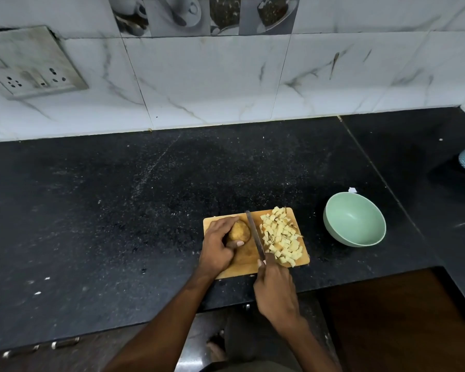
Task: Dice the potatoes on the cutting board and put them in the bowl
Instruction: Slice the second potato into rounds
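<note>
Wooden, rectangular and light brown, the cutting board [249, 261] lies near the front edge of the black speckled stone counter [118, 210]. On its right half sits a heap of pale yellow diced potato cubes [281, 237], a few reaching the board's right and far edges. On its left half lies one whole brown unpeeled potato [239, 231]. The left hand [218, 245] grips this potato, fingers curled over its top and left side, thumb against its near side. The right hand [275, 285] is clenched around the handle of a long narrow-bladed kitchen knife [255, 234]; the blade runs between potato and cubes, just beside both. Right of the board, apart from it, stands a round pale green bowl [354, 218], holding nothing. Beyond, a white marbled tile wall [226, 76] carries a grey socket plate [30, 63].
</note>
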